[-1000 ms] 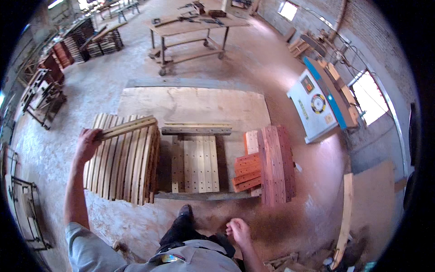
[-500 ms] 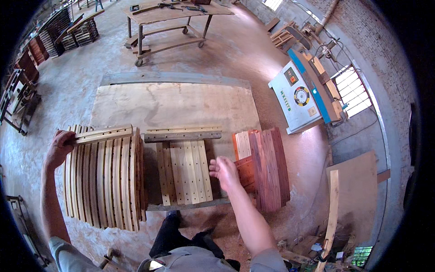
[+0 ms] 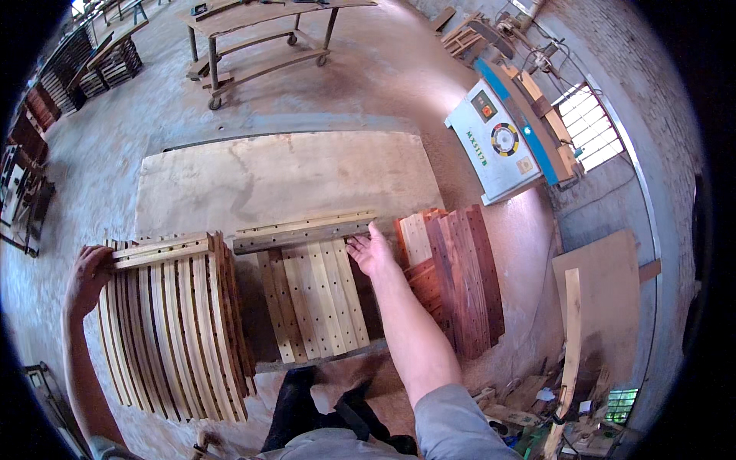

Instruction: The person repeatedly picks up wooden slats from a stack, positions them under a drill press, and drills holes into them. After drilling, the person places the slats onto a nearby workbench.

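Observation:
My left hand [image 3: 90,274] is closed round the left end of a pale wooden strip with drilled holes [image 3: 165,251]. That strip lies crosswise over the far end of a stack of long pale slats [image 3: 165,337]. My right hand [image 3: 371,251] is open, palm partly up and fingers stretched. Its fingertips are by the right end of a dark wooden bar [image 3: 307,238], which lies crosswise with a pale drilled strip [image 3: 307,221] along its far side; whether they touch cannot be seen. Several drilled pale slats [image 3: 314,299] lie side by side just nearer to me.
Reddish drilled slats [image 3: 464,284] are stacked right of my right forearm. Beyond the slats lies a broad plywood sheet [image 3: 291,172]. A wheeled table [image 3: 261,21] stands farther back, and a white and blue machine [image 3: 494,142] stands to the right. Wood scraps [image 3: 529,406] lie lower right.
My right hand has moved from beside the pale slats up to the dark bar's right end, its fingers now spread. My left hand still grips its strip. The view has shifted slightly.

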`<state>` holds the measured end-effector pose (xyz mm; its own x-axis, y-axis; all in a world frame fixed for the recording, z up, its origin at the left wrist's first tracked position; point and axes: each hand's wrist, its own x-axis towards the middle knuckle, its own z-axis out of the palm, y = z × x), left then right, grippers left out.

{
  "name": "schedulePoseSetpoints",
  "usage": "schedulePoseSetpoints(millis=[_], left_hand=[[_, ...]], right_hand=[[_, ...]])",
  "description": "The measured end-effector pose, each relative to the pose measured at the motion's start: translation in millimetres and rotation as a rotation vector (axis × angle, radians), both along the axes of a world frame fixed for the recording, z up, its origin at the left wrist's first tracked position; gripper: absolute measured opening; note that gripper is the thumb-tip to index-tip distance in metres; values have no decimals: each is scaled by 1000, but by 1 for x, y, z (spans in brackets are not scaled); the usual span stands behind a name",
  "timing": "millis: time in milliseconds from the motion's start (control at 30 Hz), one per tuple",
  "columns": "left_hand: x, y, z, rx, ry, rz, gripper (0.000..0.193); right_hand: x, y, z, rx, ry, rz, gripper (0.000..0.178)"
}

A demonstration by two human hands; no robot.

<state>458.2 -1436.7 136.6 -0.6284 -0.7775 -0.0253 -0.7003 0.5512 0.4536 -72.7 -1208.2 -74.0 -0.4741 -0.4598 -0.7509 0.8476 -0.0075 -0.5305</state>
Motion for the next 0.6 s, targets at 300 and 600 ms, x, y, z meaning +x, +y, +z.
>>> schedulePoseSetpoints(millis=[300, 600], left_hand=[[-8, 24, 8, -186, 58, 116, 53], [-104, 223, 43, 643, 840, -39, 47]], right_hand=[[21, 33, 47, -94, 215, -33, 35], [45, 143, 192, -376, 711, -106, 31]])
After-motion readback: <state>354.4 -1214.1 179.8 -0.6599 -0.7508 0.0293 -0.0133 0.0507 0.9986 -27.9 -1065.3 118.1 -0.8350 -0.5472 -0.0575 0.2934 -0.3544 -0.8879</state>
